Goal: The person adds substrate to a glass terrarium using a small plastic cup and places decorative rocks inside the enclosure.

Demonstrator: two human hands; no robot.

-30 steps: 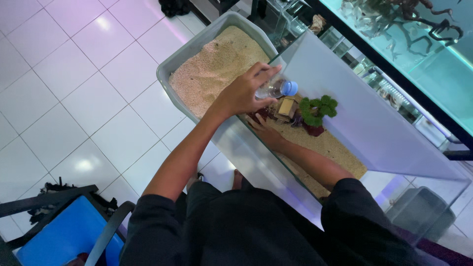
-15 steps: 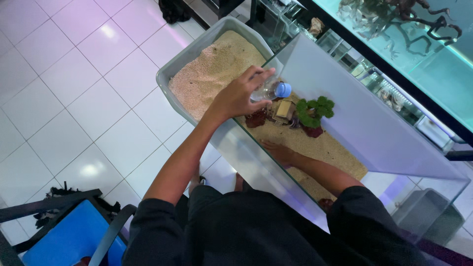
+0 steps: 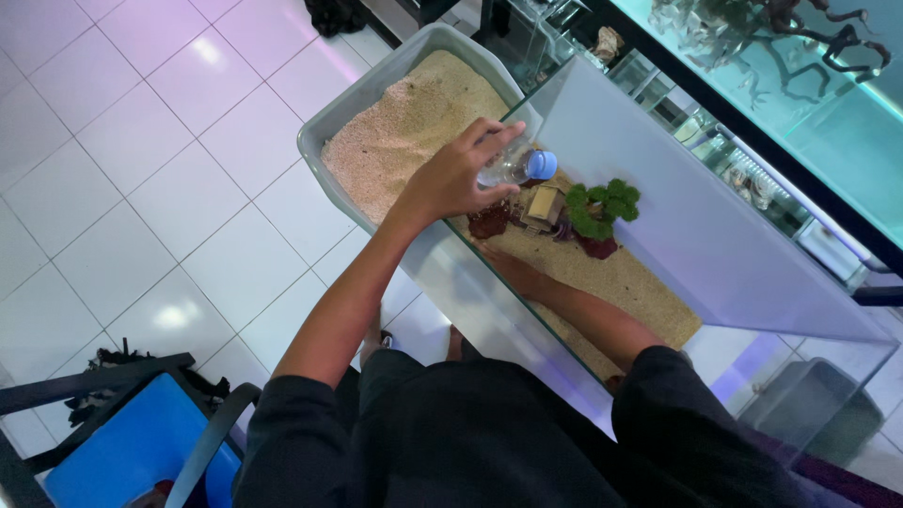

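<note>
My left hand [image 3: 451, 181] is closed around a small clear plastic bottle [image 3: 508, 169] with a blue cap. It holds the bottle on its side over the rim of a glass tank [image 3: 715, 245]. My right hand [image 3: 503, 263] reaches inside the tank and lies low on the sand bed [image 3: 630, 282]. Its fingertips are beside a dark red stone [image 3: 489, 223]. The glass blurs the fingers, so their grip is unclear. Just past the stone are a small tan block [image 3: 544, 203] and a green plant [image 3: 599, 207] on a reddish base.
A grey tub [image 3: 324, 132] full of pale sand stands on the white tiled floor, touching the tank's far end. A lit aquarium with branches [image 3: 781, 38] runs along the top right. A blue seat with a black frame [image 3: 122, 442] is at the lower left.
My right hand has drawn back a little from the decorations along the sand. My left hand keeps the bottle in nearly the same spot over the tank rim.
</note>
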